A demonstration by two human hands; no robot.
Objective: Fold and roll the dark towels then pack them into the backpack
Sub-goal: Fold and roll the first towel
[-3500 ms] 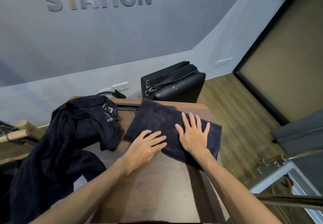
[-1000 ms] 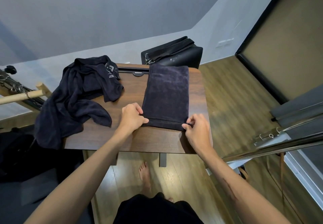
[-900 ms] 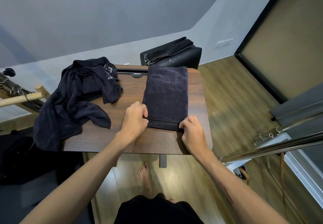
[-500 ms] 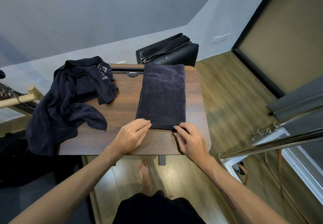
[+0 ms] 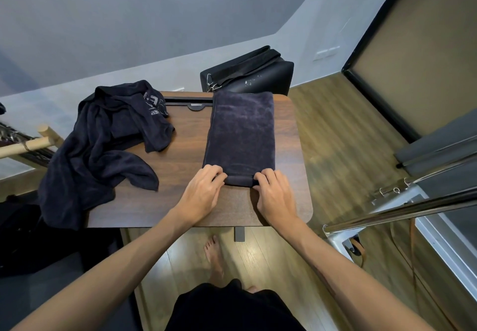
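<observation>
A dark folded towel lies lengthwise on the right half of the wooden table. Its near end is turned over into a small roll. My left hand grips the roll's left end, fingers curled over it. My right hand grips the roll's right end the same way. A second dark towel lies crumpled on the table's left side and hangs over the edge. A black bag stands on the floor behind the table, against the wall.
A wooden rack bar sticks out at the left. A metal frame with a chrome rail stands close on the right. My bare foot is on the wood floor under the table's near edge.
The towel went from lying across the table to lying lengthwise. In the last half second my hands turned its near edge over into a small roll.
</observation>
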